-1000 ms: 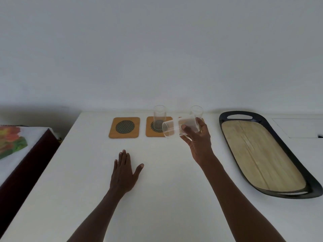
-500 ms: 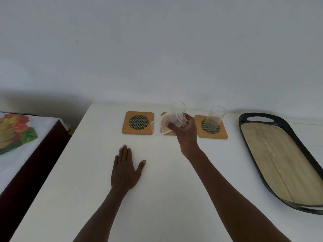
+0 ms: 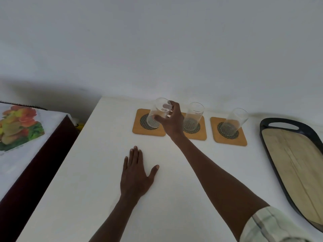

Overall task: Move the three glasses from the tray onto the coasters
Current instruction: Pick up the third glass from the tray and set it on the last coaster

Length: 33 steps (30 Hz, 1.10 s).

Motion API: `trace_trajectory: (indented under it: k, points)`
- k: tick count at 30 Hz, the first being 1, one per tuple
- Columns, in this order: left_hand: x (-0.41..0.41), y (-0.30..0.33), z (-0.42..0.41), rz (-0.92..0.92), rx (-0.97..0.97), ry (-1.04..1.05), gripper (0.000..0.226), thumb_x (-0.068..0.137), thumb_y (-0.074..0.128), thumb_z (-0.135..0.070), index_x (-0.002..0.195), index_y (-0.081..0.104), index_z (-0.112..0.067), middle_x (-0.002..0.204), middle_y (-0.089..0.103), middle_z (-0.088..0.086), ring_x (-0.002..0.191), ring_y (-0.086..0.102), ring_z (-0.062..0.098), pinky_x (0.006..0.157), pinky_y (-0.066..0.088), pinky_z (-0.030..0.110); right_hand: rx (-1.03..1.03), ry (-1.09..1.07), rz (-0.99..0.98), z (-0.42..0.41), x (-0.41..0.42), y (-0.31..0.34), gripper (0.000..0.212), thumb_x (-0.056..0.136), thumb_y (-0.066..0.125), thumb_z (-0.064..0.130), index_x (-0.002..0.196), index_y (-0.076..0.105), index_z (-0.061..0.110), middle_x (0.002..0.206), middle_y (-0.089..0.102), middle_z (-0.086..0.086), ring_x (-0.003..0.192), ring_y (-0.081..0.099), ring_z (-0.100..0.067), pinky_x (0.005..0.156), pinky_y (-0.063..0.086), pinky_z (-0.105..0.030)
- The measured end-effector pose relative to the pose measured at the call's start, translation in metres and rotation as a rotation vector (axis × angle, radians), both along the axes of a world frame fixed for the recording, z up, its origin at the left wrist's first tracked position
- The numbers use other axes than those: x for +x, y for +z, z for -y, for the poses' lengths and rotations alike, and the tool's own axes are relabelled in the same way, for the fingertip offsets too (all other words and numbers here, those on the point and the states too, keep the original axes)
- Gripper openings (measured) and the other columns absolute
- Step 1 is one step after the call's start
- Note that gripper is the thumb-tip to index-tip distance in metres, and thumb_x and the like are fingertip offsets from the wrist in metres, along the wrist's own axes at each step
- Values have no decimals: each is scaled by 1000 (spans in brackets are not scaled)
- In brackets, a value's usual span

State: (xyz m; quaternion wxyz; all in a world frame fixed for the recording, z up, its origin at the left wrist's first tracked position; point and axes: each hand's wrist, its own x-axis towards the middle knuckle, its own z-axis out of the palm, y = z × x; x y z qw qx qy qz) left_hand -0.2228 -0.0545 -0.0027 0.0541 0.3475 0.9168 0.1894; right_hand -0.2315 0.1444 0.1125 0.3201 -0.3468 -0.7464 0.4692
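Three square wooden coasters lie in a row near the table's far edge. My right hand (image 3: 172,120) is shut on a clear glass (image 3: 158,113), held nearly upright with its base over the left coaster (image 3: 138,130); whether it touches the coaster I cannot tell. A second glass (image 3: 193,113) stands on the middle coaster (image 3: 201,135). A third glass (image 3: 234,120) stands on the right coaster (image 3: 242,140). The dark oval tray (image 3: 272,122) with a wooden floor lies at the right and holds no glass. My left hand (image 3: 136,175) rests flat on the white table, fingers apart.
The white table (image 3: 97,172) ends at a wall just behind the coasters. To the left, lower down, is a dark piece of furniture with a white cloth showing a fruit print (image 3: 19,126).
My right hand has carried the glass leftward from in front of the middle coaster to over the left one and turned it from lying tilted to nearly upright. My left hand has stayed put.
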Motion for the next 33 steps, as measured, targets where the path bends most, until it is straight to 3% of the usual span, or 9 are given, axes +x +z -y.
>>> trace_trajectory:
  k: [4, 9, 20, 33]
  points:
    - [0, -3, 0, -8, 2, 3, 100, 86, 18, -81, 157, 10, -11, 167, 1, 3, 154, -5, 16, 125, 4, 36, 33, 10, 31, -5, -17, -4, 85, 63, 93, 23, 134, 48, 10, 125, 64, -7, 97, 60, -20, 88, 56, -40]
    - [0, -5, 0, -33, 14, 7, 96, 89, 20, -78, 157, 16, -10, 167, 6, 4, 154, -1, 16, 124, 6, 36, 34, 43, 70, -7, -30, -7, 84, 65, 91, 21, 135, 46, 9, 127, 63, -9, 109, 62, -27, 94, 54, -42]
    - [0, -3, -1, -10, 13, 11, 97, 88, 18, -79, 157, 14, -11, 167, 6, 4, 154, 1, 18, 126, 11, 40, 92, 110, 176, 2, -47, -18, 84, 70, 88, 24, 138, 42, 9, 127, 62, -14, 114, 59, -33, 100, 47, -50]
    - [0, -2, -2, 2, -9, 11, 97, 88, 18, -80, 157, 14, -11, 167, 5, 4, 154, -1, 17, 126, 10, 40, 120, 159, 236, -5, -51, -18, 87, 71, 87, 29, 141, 39, 9, 130, 60, -13, 117, 56, -34, 99, 47, -44]
